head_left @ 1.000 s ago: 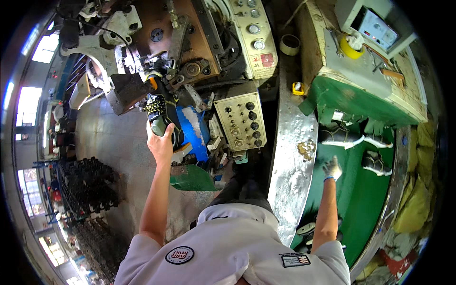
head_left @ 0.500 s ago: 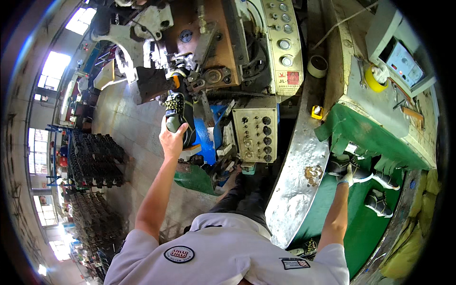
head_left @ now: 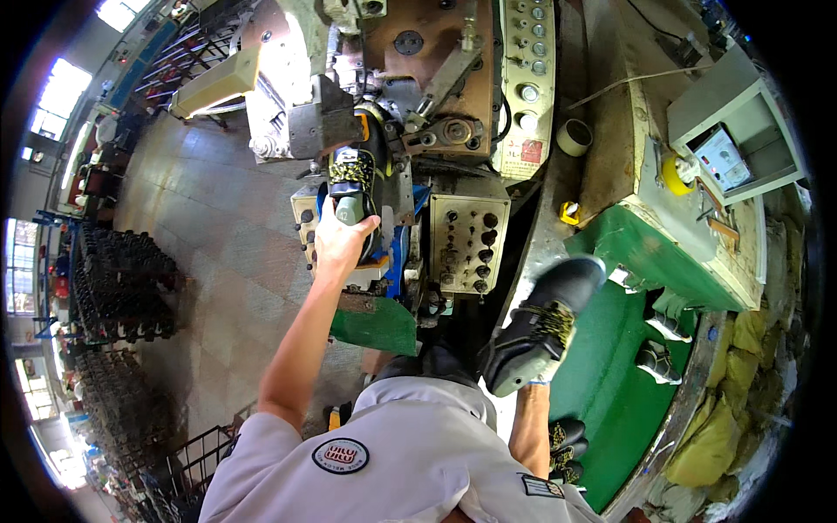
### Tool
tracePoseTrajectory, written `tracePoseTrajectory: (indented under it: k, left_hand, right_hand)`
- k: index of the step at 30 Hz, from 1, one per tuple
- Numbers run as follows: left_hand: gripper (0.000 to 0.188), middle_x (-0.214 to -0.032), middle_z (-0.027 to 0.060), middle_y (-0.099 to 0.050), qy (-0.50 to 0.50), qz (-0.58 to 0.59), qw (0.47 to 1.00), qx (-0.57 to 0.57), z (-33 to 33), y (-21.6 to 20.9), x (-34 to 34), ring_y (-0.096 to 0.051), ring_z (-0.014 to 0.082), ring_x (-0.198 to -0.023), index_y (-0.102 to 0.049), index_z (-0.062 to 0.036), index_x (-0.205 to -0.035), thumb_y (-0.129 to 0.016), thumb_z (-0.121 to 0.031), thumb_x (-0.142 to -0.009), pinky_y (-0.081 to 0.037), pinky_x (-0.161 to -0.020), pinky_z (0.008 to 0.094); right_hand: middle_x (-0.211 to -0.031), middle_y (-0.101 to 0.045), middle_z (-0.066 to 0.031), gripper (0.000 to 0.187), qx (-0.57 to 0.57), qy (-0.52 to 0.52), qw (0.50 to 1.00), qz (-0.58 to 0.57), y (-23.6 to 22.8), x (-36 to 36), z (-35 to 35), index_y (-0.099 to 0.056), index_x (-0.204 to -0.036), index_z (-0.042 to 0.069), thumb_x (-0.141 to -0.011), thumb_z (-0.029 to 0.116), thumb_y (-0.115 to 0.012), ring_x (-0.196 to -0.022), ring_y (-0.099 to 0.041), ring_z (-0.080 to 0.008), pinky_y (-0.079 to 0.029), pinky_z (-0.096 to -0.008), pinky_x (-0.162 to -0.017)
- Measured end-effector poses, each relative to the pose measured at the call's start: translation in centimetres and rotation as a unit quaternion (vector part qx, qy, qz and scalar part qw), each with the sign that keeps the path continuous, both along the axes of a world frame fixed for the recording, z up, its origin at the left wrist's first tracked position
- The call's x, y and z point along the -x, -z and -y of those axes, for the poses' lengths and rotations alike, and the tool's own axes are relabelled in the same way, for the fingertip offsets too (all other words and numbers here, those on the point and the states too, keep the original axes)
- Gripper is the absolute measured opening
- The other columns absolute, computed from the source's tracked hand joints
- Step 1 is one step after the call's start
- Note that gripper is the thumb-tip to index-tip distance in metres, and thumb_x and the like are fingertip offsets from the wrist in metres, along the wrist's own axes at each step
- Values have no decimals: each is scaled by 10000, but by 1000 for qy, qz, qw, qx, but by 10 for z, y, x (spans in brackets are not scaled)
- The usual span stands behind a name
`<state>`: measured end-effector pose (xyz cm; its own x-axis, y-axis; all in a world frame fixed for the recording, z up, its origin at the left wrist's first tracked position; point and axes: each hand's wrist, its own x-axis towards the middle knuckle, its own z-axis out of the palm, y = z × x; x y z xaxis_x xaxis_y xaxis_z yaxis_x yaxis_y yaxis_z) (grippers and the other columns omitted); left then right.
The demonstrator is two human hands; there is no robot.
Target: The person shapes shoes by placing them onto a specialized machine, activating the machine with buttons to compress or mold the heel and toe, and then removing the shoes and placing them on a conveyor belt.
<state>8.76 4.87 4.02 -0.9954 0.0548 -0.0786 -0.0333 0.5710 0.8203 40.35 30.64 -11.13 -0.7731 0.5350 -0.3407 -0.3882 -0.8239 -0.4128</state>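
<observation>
Shirt [head_left: 410, 462]: pale grey with round chest badge, filling the lower edge, nearest the camera.
Right hand [head_left: 534, 376]: low and close, mostly hidden behind a dark shoe; fingers not visible, so grip shape cannot be told, though clearly carrying it.
Dark shoe [head_left: 540, 327]: black with speckled yellow-black laces and pale sole, lifted clear above the green conveyor surface [head_left: 610, 401], toe pointing up and right.
Other shoes: a pair just beside the right forearm at [head_left: 567, 449], more lying on the green surface at [head_left: 658, 344].
Left hand [head_left: 342, 244]: arm stretched forward, fingers wrapped round the heel of a second shoe.
Mounted shoe [head_left: 350, 187]: same make, seated heel-down in the machine clamp [head_left: 314, 122], touching the metal jaws above.
Control box [head_left: 465, 240]: beige panel of black knobs, just right of the left hand.
Button strip [head_left: 527, 78]: tall cream panel further back.
Tape roll [head_left: 574, 137]: on the grey bench, well apart from both hands.
Racks [head_left: 122, 270]: dark shoe racks far left on the shop floor.
Step in hand, judged: swapping shoes at the press, one at the clamp, one waiting.
Next move, judged: needs a firm pull to free the mounted shoe, then the held one aligned heel-first into the clamp.
</observation>
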Motion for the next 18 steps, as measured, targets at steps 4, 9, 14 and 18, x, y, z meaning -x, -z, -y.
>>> tracePoseTrajectory:
  k: [4,9,14,18]
  left_hand:
    - [663,-1138,136,-704,22,-11,999,26,-2,-1,7,-668,324,-1053,-540,-94,-1310,-836,-244,-735,-491,-936,415]
    - [675,-1147,178,-692,24,-11,999,24,10,4,11,-662,348,-1060,-526,-94,-1319,-828,-245,-735,-495,-931,434]
    - [681,-1197,152,-696,131,55,990,11,85,18,32,-662,215,-1073,-535,-37,-1395,-800,-141,-776,-505,-951,337]
    - [659,-1289,207,-635,132,104,954,-247,119,16,36,-629,261,-1167,-483,65,-1438,-756,-113,-865,-501,-1018,379]
  right_hand:
    - [-1254,-655,-209,557,10,-23,1000,-6,44,51,24,-551,-1345,-41,-1011,404,-524,-1103,-653,-331,-529,-473,-995]
    - [-1199,-670,-211,577,-18,-153,987,43,-82,132,93,-544,-1337,-47,-1019,435,-538,-1036,-684,-294,-574,-424,-915]
    - [-1186,-681,-140,530,-66,-208,975,48,-133,162,134,-545,-1352,-11,-974,351,-629,-1035,-686,-219,-573,-379,-918]
    - [-1254,-652,-121,502,-81,-245,966,6,-127,190,145,-516,-1392,-7,-1001,299,-595,-1091,-664,-218,-546,-377,-973]
